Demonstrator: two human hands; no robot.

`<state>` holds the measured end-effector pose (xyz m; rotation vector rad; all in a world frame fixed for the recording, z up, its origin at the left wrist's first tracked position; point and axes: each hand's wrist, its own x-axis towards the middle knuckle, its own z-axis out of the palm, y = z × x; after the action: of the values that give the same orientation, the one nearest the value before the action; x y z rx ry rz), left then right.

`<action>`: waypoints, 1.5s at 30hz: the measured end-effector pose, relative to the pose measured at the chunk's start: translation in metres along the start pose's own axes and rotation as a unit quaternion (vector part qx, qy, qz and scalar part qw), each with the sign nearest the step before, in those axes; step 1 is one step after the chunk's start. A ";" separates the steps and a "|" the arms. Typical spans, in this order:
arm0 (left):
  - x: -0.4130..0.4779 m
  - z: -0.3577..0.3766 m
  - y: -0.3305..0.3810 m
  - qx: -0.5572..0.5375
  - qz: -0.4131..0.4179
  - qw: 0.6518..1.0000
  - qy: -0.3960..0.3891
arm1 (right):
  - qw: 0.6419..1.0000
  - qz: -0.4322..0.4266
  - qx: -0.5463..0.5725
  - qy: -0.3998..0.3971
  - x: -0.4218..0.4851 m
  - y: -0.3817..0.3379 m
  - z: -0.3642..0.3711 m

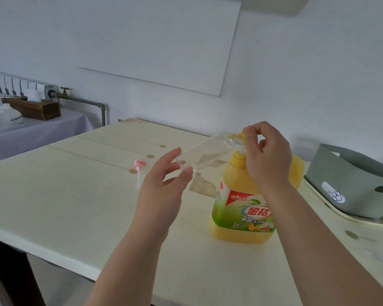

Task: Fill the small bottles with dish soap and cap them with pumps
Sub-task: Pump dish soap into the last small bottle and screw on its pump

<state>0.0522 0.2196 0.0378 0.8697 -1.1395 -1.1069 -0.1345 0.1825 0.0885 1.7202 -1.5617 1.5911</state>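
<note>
A big yellow dish soap jug (241, 217) with a green and red label stands upright on the cream table (75, 206). My left hand (164, 186) holds a small clear bottle (208, 153) by its base, tilted nearly flat, with its mouth up against the jug's yellow pump nozzle. My right hand (265, 155) is closed over the pump head on top of the jug. A little yellow soap shows at the bottle's neck. A pink and white pump (139, 171) lies loose on the table to the left of my left hand.
A grey-green plastic basket (349, 184) sits on a cream tray at the table's right edge. At the far left, a side table with a grey cloth (38, 131) carries a wooden box and white dishes. The table's front edge runs at lower left.
</note>
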 end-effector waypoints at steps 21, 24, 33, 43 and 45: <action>0.002 0.000 -0.002 0.029 0.016 0.999 -0.009 | 1.000 -0.010 -0.007 -0.005 0.000 0.004 0.002; 0.005 0.000 -0.005 0.025 0.008 1.000 -0.003 | 1.000 -0.016 -0.026 0.004 -0.002 0.004 0.004; 0.005 -0.004 -0.002 0.023 0.013 0.999 -0.027 | 1.000 -0.012 -0.019 -0.007 0.001 0.001 0.002; 0.009 -0.004 -0.002 0.009 0.012 1.000 -0.015 | 0.999 0.000 -0.037 -0.027 0.002 0.003 0.001; 0.010 -0.004 -0.001 -0.006 0.004 1.000 -0.009 | 0.999 -0.007 -0.047 -0.025 0.000 0.003 0.002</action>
<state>0.0563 0.2101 0.0386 0.8469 -1.1480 -1.1162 -0.1358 0.1804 0.0870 1.7306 -1.6168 1.4539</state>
